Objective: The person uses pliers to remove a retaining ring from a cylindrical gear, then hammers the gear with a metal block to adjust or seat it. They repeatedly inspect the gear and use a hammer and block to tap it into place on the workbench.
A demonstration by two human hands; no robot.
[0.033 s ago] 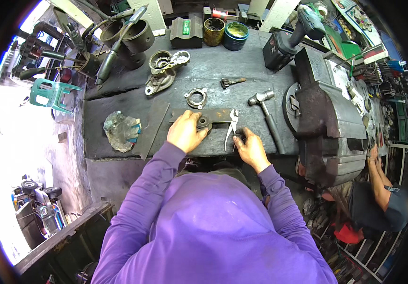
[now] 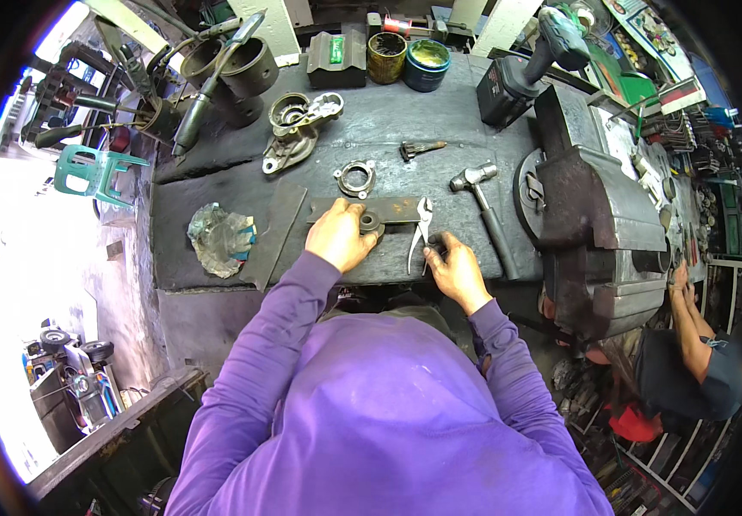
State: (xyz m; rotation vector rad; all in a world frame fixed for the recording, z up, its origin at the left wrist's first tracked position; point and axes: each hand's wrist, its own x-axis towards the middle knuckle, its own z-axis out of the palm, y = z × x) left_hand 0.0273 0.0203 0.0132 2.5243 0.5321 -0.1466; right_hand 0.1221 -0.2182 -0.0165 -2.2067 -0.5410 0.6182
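My left hand (image 2: 342,234) grips a small dark round part with a centre hole (image 2: 370,222), over a flat rusty metal bar (image 2: 397,206). Beside it my right hand (image 2: 452,271) has its fingers closed on a handle of silver pliers (image 2: 423,219), whose jaws point away from me and lie over the bar's right end. A metal ring with lugs (image 2: 355,177) lies just beyond the bar. A hammer (image 2: 491,224) lies right of my right hand. A crumpled plastic bag (image 2: 216,239) and a long dark plate (image 2: 276,236) lie left of my left hand.
A cast housing (image 2: 298,129), a small splined part (image 2: 414,150), tins (image 2: 425,64) and a power tool (image 2: 517,82) stand or lie farther back. Tubes (image 2: 246,64) crowd the back left. A big vice (image 2: 599,232) fills the right end. A person's arms (image 2: 693,344) show far right.
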